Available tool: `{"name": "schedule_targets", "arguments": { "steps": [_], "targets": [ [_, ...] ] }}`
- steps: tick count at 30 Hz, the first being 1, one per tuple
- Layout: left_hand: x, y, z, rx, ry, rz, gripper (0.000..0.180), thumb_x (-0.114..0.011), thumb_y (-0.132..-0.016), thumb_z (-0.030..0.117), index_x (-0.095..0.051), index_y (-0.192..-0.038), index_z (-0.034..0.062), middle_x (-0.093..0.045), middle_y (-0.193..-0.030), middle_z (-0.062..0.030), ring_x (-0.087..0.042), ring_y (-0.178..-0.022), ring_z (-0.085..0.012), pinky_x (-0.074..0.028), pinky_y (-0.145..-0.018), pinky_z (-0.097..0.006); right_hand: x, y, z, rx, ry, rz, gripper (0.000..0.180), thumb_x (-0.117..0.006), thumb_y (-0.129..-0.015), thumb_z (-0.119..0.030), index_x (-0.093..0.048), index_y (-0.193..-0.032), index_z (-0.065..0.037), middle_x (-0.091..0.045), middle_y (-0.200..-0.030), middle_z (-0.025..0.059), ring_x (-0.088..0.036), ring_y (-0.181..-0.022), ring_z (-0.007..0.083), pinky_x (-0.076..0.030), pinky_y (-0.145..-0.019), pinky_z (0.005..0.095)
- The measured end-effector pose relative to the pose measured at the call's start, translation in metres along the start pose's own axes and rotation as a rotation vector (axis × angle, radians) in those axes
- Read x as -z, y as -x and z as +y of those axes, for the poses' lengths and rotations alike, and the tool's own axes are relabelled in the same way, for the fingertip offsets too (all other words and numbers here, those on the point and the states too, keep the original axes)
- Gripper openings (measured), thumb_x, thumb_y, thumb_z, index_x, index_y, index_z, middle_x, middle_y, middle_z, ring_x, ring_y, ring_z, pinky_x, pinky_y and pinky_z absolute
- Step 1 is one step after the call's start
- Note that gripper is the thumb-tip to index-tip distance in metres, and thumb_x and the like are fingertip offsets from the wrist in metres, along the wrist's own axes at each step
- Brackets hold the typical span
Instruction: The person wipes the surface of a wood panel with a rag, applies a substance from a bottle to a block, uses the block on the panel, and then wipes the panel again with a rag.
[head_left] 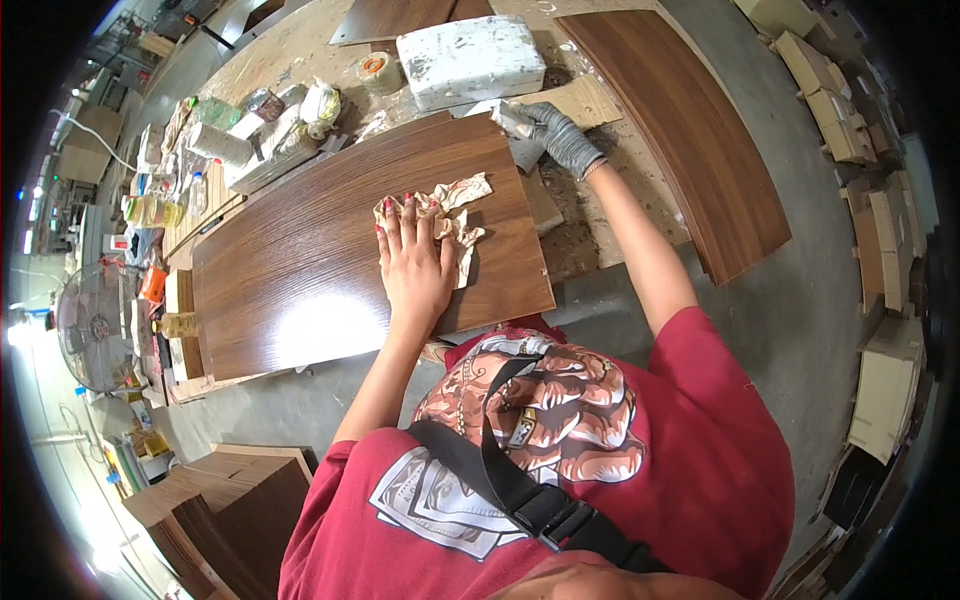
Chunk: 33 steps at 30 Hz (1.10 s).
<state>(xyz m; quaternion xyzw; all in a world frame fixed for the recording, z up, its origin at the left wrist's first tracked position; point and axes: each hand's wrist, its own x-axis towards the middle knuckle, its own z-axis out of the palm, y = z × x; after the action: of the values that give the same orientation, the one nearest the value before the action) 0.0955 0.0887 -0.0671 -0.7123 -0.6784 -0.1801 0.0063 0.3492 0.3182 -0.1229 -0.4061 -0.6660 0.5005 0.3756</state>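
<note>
Red T-shirt and black strap foremost; bare left hand on a cloth over a wood-grain panel

Dark brown wood-grain panel lies flat on the desk, before the person, a bright glare on its near edge; crumpled beige cloth rests on its right half; the left hand, palm down with fingers extended and slightly parted, lies flat on the cloth without gripping it; the right hand, in a grey glove, is at the panel's far right corner, fingers curled round a small white item whose kind I cannot tell.

Beyond that corner sits a paint-flecked white block, a tape roll just left of it; a flat cardboard piece lies to the block's right; farther right are stacked brown boards; off to the left stands a round fan; cardboard boxes line the far right.
</note>
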Motion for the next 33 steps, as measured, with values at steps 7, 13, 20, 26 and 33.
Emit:
{"name": "schedule_targets", "arguments": {
  "steps": [7, 13, 20, 26, 33],
  "targets": [
    [-0.017, -0.010, 0.016, 0.085, -0.065, -0.030, 0.054, -0.048, -0.102, 0.036, -0.047, -0.149, 0.0099, -0.035, -0.162, -0.0161, -0.022, -0.154, -0.0396, -0.016, -0.125, -0.054, 0.007, 0.124, -0.005, 0.322, 0.366, 0.010, 0.041, -0.062, -0.101, -0.034, -0.063, -0.137, -0.015, -0.056, -0.137, 0.0115, -0.055, -0.127, 0.0274, -0.046, -0.110, 0.0397],
    [-0.009, -0.010, 0.016, 0.050, -0.089, -0.044, 0.054, -0.047, -0.102, 0.035, -0.047, -0.150, 0.0100, -0.031, -0.165, -0.0148, -0.017, -0.155, -0.0387, -0.013, -0.126, -0.053, 0.001, 0.257, -0.028, 0.294, 0.269, -0.112, 0.044, -0.065, -0.099, -0.027, -0.060, -0.140, -0.011, -0.052, -0.141, 0.0133, -0.052, -0.132, 0.0299, -0.044, -0.110, 0.0388],
    [0.012, -0.009, 0.015, -0.028, 0.237, -0.073, 0.055, -0.062, -0.094, 0.016, -0.051, -0.149, 0.0171, -0.041, -0.156, -0.0157, -0.026, -0.151, -0.0410, -0.018, -0.124, -0.058, 0.005, 0.316, -0.023, -0.010, -0.207, 0.133, 0.050, -0.070, -0.096, -0.011, -0.057, -0.144, -0.010, -0.059, -0.138, 0.0081, -0.057, -0.128, 0.0251, -0.044, -0.111, 0.0373],
    [0.035, 0.021, 0.092, -0.400, 0.197, -0.342, 0.063, -0.059, -0.097, 0.038, -0.046, -0.154, 0.0173, -0.035, -0.163, -0.0137, -0.015, -0.156, -0.0399, -0.010, -0.125, -0.059, 0.030, 0.291, -0.039, -0.065, -0.325, 0.437, 0.048, -0.066, -0.100, -0.011, -0.053, -0.146, -0.002, -0.057, -0.143, 0.0093, -0.054, -0.131, 0.0196, -0.042, -0.113, 0.0351],
    [0.031, 0.018, 0.096, -0.656, 0.219, -0.259, 0.054, -0.072, -0.084, 0.024, -0.064, -0.137, 0.0175, -0.052, -0.151, -0.0044, -0.041, -0.147, -0.0282, -0.033, -0.120, -0.049, 0.023, 0.289, -0.035, -0.078, -0.300, 0.414, 0.048, -0.066, -0.100, -0.011, -0.052, -0.145, 0.000, -0.056, -0.144, 0.0087, -0.053, -0.130, 0.0175, -0.041, -0.112, 0.0344]
  ]
}}
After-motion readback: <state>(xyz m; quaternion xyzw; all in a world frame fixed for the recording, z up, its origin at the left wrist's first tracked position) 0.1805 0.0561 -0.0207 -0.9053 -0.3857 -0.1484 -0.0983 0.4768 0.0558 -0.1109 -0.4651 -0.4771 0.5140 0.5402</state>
